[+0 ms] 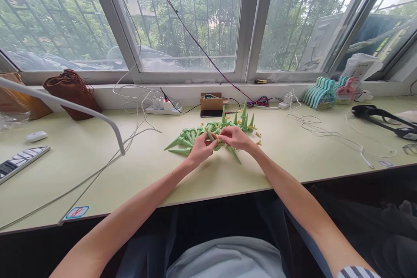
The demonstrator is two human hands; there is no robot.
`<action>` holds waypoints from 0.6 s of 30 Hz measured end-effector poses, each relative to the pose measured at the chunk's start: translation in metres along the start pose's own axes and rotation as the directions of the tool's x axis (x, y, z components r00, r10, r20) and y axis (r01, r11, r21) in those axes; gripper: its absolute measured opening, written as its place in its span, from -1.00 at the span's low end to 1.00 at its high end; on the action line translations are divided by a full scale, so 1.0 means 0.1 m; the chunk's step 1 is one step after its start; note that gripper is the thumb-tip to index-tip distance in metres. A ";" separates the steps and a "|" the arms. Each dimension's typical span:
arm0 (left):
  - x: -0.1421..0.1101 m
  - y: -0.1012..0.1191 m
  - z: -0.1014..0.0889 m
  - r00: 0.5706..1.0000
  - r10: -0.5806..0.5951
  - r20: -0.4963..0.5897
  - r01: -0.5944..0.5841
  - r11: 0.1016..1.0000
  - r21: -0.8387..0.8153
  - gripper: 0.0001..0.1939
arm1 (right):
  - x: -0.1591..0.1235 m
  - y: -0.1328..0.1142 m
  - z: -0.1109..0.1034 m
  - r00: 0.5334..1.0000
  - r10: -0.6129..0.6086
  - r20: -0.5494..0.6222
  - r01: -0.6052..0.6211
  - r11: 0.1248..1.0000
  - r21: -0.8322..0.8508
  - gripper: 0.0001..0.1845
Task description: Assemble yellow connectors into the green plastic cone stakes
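My left hand is closed around a green plastic watering spike, its tapered tip pointing up and away. Right beside it, my right hand pinches what looks like a small yellow plastic piece at the spike's wide end; the fingertips hide most of it. A pile of similar green spikes lies just beyond my left hand. Behind my right hand, several green spikes stand upright on their caps. One loose spike lies below my hands. Small yellow pieces are scattered to the right.
A phone leans near a cardboard box at the back. White cables and a power strip lie left of it. Hangers and black goggles-like gear are on the right. A white curved bar crosses the left.
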State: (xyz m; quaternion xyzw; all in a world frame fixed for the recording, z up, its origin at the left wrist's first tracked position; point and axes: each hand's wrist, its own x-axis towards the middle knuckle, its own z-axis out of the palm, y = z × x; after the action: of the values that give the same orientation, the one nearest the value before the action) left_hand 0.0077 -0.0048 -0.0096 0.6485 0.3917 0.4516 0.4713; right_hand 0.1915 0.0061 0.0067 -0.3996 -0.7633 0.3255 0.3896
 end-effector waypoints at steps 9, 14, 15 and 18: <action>-0.01 0.03 0.00 0.999 -0.042 -0.020 0.040 0.995 -0.087 -0.66 | 0.01 0.01 0.01 1.000 -0.015 -0.018 0.014 1.000 -0.027 -0.78; -0.01 0.02 -0.01 0.999 -0.042 -0.018 0.041 0.997 -0.071 -0.69 | 0.01 0.02 0.03 0.999 -0.029 -0.040 0.028 0.999 -0.028 -0.78; -0.01 0.02 -0.01 0.999 -0.044 -0.019 0.043 0.997 -0.070 -0.69 | 0.01 0.02 0.03 0.999 -0.031 -0.044 0.030 0.999 -0.027 -0.78; -0.01 0.02 -0.01 0.999 -0.048 -0.020 0.046 0.996 -0.077 -0.70 | 0.01 0.03 0.05 0.998 -0.041 -0.050 0.040 0.999 -0.024 -0.78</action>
State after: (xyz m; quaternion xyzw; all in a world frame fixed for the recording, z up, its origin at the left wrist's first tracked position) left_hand 0.0068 -0.0057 -0.0077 0.6156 0.3943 0.4621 0.5019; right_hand 0.1883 0.0081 0.0023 -0.3966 -0.7648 0.2986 0.4107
